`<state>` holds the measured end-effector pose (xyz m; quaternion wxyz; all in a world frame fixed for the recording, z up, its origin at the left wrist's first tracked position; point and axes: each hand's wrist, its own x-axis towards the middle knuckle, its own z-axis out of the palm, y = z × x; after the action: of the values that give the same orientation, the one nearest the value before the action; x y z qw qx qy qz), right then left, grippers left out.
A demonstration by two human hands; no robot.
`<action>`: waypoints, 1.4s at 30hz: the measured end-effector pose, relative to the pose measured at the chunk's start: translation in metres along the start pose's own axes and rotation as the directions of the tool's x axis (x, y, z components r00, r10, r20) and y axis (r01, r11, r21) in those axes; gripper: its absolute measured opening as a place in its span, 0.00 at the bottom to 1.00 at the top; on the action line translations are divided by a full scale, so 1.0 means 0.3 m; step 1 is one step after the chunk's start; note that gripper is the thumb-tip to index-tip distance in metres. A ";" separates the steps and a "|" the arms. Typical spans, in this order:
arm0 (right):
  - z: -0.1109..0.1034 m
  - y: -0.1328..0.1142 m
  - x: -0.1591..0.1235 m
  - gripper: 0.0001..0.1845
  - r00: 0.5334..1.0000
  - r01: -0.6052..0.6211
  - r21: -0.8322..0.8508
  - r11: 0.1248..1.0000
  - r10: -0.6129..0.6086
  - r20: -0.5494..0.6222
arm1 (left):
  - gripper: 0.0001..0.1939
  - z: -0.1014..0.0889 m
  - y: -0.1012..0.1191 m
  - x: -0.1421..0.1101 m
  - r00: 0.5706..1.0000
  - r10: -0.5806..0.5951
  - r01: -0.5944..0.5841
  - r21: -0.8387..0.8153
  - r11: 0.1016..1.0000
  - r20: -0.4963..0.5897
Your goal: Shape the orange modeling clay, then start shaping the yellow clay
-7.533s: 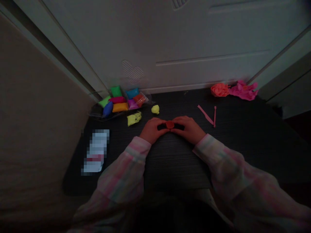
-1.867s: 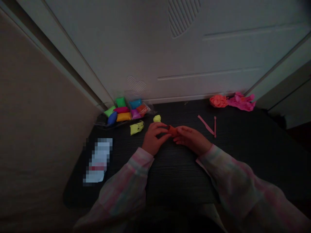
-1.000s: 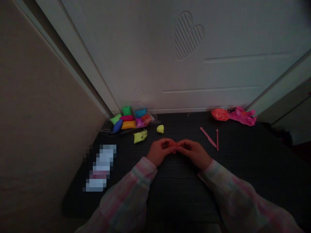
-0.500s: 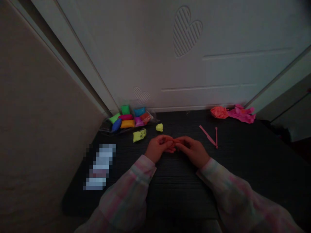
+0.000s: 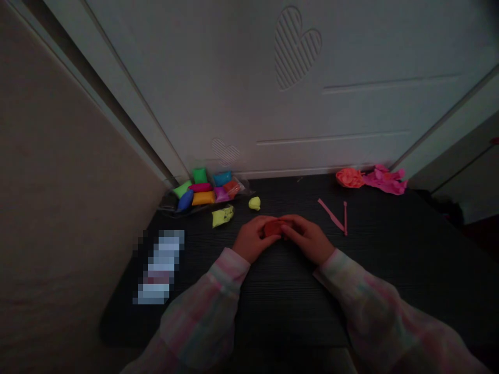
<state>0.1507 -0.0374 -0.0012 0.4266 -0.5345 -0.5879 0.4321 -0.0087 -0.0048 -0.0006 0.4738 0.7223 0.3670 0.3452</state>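
Between my two hands is a flattish piece of red modelling clay (image 5: 273, 227), held low over the middle of the dark table. My left hand (image 5: 253, 239) is closed around its left side, thumb along the near edge. On the other side, my right hand (image 5: 307, 238) grips the clay with thumb and fingers. A small lump of yellow clay (image 5: 254, 203) lies just beyond my left hand, with a crumpled yellow packet (image 5: 222, 216) to its left. Two pink modelling tools (image 5: 331, 215) rest to the right of my right hand, meeting in a V.
Coloured clay packets (image 5: 203, 198) lie in clear plastic at the back left. An orange ruffled clay piece (image 5: 350, 177) and a pink crumpled piece (image 5: 385, 180) sit at the back right. A blurred-out pale object (image 5: 161, 267) is on the left. A white panel (image 5: 218, 104) rises behind the dark table (image 5: 288, 301).
The red clay, mostly covered by my fingers before, now shows its broad face between my hands. My left fingers have shifted around its side. The view has moved slightly.
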 end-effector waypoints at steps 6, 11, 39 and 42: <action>0.001 0.005 -0.001 0.18 0.999 0.033 -0.001 0.999 -0.033 0.038 | 0.15 -0.005 -0.004 0.006 0.994 -0.101 0.099 -0.042 0.994 -0.039; -0.002 0.000 -0.003 0.12 0.999 0.039 -0.062 0.997 -0.039 -0.003 | 0.13 0.003 0.017 0.004 0.981 -0.193 0.187 -0.187 0.964 -0.014; -0.007 -0.017 0.016 0.07 0.966 0.130 0.135 0.982 -0.095 -0.242 | 0.09 0.047 0.051 0.006 0.928 -0.372 0.236 -0.828 0.509 0.035; -0.006 -0.015 0.018 0.08 0.986 0.071 0.279 0.958 -0.026 -0.164 | 0.08 0.046 0.050 0.004 0.928 -0.368 0.237 -0.842 0.485 0.049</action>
<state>0.1510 -0.0321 0.0038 0.5548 -0.4859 -0.4970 0.4574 0.0068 -0.0139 0.0092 0.7862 0.3065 0.3109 0.4374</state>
